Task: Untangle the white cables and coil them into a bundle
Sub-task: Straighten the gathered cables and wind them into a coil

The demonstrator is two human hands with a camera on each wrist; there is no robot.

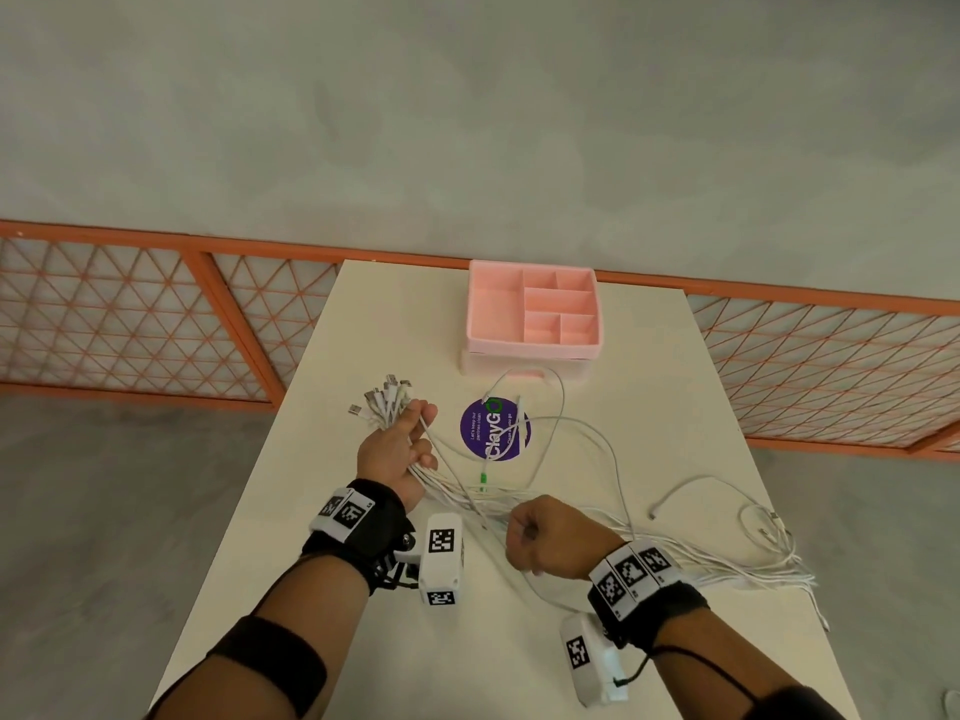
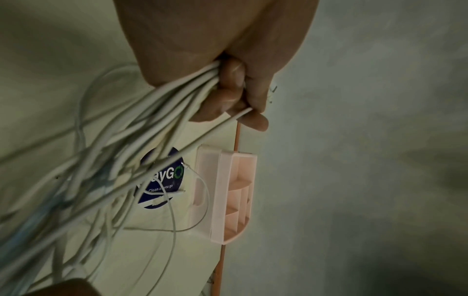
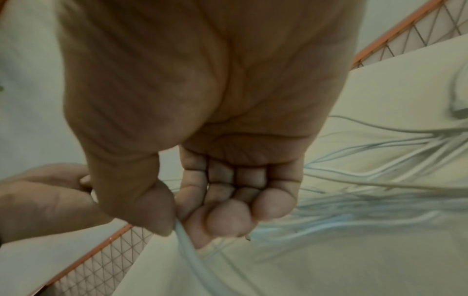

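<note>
Several white cables (image 1: 566, 506) run across the cream table (image 1: 363, 324). My left hand (image 1: 402, 449) grips a bunch of them near one end, and their plugs (image 1: 382, 402) fan out past the fist. In the left wrist view the curled fingers (image 2: 230, 96) clamp the white cables (image 2: 152, 120). My right hand (image 1: 540, 537) sits lower right of the left and pinches one cable. The right wrist view shows that cable (image 3: 187, 240) held between thumb and forefinger (image 3: 154, 212). Loose cable ends (image 1: 753, 543) trail off to the right edge.
A pink compartment tray (image 1: 535, 309) stands at the table's far side, on a paler base. A round purple sticker (image 1: 493, 428) lies on the tabletop under some cable loops. An orange mesh fence (image 1: 130, 314) runs behind the table.
</note>
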